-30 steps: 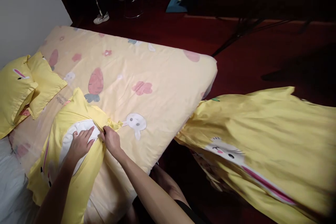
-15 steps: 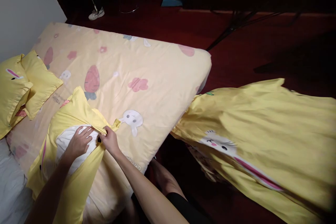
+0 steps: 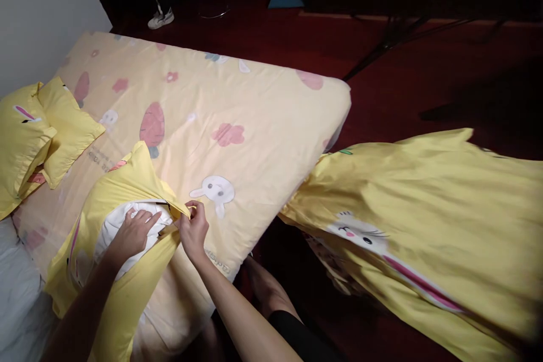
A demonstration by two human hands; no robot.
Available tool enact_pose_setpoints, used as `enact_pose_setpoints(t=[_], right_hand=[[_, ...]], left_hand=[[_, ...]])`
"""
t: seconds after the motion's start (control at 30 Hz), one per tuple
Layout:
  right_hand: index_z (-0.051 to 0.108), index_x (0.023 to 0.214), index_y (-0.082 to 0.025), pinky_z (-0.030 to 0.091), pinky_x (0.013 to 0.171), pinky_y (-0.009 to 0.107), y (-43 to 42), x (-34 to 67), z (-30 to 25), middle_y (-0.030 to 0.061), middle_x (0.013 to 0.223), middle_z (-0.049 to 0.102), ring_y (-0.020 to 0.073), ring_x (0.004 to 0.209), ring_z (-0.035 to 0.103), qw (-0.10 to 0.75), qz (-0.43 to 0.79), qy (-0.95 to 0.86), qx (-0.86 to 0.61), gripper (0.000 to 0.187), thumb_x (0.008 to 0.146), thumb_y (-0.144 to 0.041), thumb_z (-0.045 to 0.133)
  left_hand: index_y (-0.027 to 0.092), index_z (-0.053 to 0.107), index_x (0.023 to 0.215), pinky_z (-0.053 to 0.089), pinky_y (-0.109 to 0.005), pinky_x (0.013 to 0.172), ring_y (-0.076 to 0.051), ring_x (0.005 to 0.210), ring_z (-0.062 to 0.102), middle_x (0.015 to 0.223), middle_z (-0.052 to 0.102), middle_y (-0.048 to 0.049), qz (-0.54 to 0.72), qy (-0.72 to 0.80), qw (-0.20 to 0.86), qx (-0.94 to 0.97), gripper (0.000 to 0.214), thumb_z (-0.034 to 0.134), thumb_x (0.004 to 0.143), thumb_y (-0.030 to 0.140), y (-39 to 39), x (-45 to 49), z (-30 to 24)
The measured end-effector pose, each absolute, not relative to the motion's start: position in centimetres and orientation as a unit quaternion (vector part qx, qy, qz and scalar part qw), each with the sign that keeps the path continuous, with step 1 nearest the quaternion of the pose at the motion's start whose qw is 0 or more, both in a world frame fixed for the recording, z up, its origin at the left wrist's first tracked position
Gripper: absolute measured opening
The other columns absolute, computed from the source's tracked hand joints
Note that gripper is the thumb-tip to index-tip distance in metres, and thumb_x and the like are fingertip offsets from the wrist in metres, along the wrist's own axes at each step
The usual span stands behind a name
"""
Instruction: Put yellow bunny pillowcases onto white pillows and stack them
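Note:
A yellow pillowcase lies on the near side of the mattress, with a white pillow showing through its gaping opening. My left hand rests on the white pillow inside that opening, fingers stretched out and a little apart. At the right end of the opening, my right hand pinches the pillowcase's edge between thumb and fingers. The far part of the pillow is hidden under the yellow cloth.
The mattress wears a cream sheet with carrots and rabbits. Two yellow pillows lie at the left, white bedding below them. A large yellow rabbit-print cloth hangs at the right. Another person's shoe stands on the floor beyond.
My right hand has drawn the pillowcase edge to the right, and the opening has widened. My left hand has shifted slightly right on the pillow, its fingers spreading over it.

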State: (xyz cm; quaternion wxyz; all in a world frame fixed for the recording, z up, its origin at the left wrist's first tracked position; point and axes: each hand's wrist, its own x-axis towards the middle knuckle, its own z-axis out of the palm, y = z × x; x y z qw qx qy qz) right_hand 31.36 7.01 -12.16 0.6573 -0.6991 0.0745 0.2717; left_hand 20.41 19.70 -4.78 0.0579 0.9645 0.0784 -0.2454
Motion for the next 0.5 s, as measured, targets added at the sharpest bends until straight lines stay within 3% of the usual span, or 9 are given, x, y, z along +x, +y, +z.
enact_pose_setpoints(t=[0.1,0.17,0.3,0.4,0.5], right_hand=[[0.052,0.088,-0.024,0.038,0.055,0.027,6.7,30.7,-11.2,-0.0074,0.061,0.05,0.0153,0.053,0.048,0.657,0.25,0.057,-0.709,0.019,0.07,-0.031,0.051],[0.054,0.087,-0.023,0.039,0.057,0.027,6.7,30.0,-10.3,-0.0051,0.064,0.055,0.0156,0.056,0.051,0.66,0.239,0.023,-0.711,0.017,0.072,-0.032,0.052],[0.054,0.079,-0.023,0.042,0.057,0.027,6.7,29.3,-9.3,-0.0026,0.065,0.058,0.0156,0.059,0.053,0.67,0.228,-0.035,-0.706,0.01,0.078,-0.032,0.051],[0.054,0.081,-0.023,0.04,0.053,0.026,6.1,29.5,-10.1,-0.0041,0.06,0.054,0.0149,0.054,0.05,0.667,0.232,-0.021,-0.708,0.012,0.078,-0.034,0.051],[0.055,0.086,-0.022,0.043,0.056,0.027,5.1,30.1,-11.5,-0.0014,0.066,0.059,0.0163,0.058,0.053,0.635,0.244,-0.029,-0.732,0.018,0.078,-0.038,0.05]], left_hand=[[0.034,0.052,0.134,0.024,-0.048,0.111,-0.023,0.132,0.046,0.14,0.056,-0.0068,-0.23,0.045,0.059,0.97,0.054,0.046,0.086,0.011,19.2,19.9,-5.1],[0.031,0.058,0.129,0.022,-0.049,0.114,-0.024,0.14,0.039,0.15,0.048,-0.006,-0.225,0.009,0.07,0.972,0.043,0.048,0.089,0.018,18.8,19.7,-5.4],[0.028,0.067,0.115,0.021,-0.052,0.115,-0.024,0.141,0.038,0.145,0.055,-0.0059,-0.259,-0.039,0.136,0.955,0.033,0.05,0.087,0.02,18.7,20.2,-6.0],[0.031,0.069,0.112,0.023,-0.052,0.115,-0.021,0.136,0.046,0.138,0.061,-0.0025,-0.266,0.015,0.229,0.936,0.05,0.045,0.077,0.005,19.5,20.5,-6.1],[0.028,0.047,0.142,0.03,-0.046,0.113,-0.02,0.135,0.046,0.144,0.056,-0.0049,-0.19,0.097,0.246,0.945,0.077,0.042,0.071,0.0,19.7,19.3,-6.1]])
